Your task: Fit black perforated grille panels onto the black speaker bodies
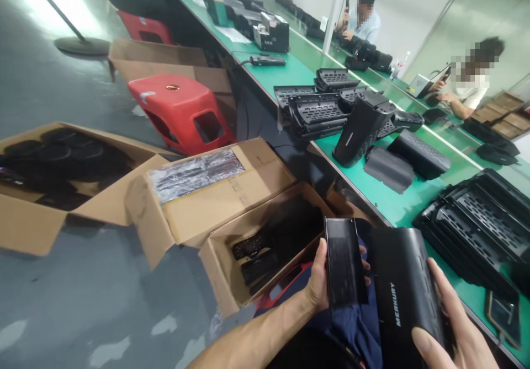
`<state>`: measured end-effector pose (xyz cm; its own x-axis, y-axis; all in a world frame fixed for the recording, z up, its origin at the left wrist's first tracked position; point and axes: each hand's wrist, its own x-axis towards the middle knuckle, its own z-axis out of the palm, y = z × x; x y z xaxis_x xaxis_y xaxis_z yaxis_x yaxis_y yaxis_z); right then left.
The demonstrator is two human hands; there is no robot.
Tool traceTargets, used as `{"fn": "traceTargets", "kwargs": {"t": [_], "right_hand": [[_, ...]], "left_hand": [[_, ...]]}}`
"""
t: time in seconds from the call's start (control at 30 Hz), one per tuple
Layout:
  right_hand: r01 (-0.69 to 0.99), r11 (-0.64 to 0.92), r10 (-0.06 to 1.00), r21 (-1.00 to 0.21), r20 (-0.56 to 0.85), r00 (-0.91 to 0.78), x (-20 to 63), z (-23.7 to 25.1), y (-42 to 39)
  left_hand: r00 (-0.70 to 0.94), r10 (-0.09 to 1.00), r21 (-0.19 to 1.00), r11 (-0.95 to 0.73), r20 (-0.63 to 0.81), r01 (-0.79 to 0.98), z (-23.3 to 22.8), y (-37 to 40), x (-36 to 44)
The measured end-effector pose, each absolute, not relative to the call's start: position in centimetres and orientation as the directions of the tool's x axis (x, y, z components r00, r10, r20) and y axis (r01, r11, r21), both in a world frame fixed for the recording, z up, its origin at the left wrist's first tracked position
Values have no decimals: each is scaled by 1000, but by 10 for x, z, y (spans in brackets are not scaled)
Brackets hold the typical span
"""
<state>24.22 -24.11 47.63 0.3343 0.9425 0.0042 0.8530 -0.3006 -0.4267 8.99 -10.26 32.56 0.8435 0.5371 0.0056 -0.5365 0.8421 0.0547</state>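
Observation:
My left hand (318, 283) is closed around a flat black rectangular plastic part (344, 264), thumb on its left edge and fingertips showing past its right side. Close beside it, my right hand (453, 325) grips a black plastic housing (401, 292) with rounded edges and white "MERKURY" lettering. Both pieces are held above my lap, over dark blue clothing (362, 330). Just left of them an open cardboard box (226, 281) contains several black perforated parts (260, 261).
A green-topped bench (403, 206) runs along my right, carrying an upright black housing (360, 129), stacked perforated shells (484, 220) and a phone (503, 314). A red stool (178, 101) and more cartons (207, 192) stand left. Two people work across the bench.

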Motion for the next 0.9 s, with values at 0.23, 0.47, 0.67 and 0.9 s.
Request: {"fn": "traceTargets", "kwargs": {"t": [0.23,0.47,0.67,0.9], "right_hand": [[846,-245,967,-474,-56,248,235,479,-200],[836,-286,957,-468,-92,275,236,471,-188],[829,-328,942,-453,-97,320,239,460,-187],[819,-348,934,-456,-89,347,239,468,-185]], "left_hand": [[848,509,54,852,148,-520,343,-116,123],[842,531,88,838,98,-539,334,-121,136],[857,507,90,853,86,-514,334,-121,140],[841,531,154,827,99,-541,342,-123,140]]}}
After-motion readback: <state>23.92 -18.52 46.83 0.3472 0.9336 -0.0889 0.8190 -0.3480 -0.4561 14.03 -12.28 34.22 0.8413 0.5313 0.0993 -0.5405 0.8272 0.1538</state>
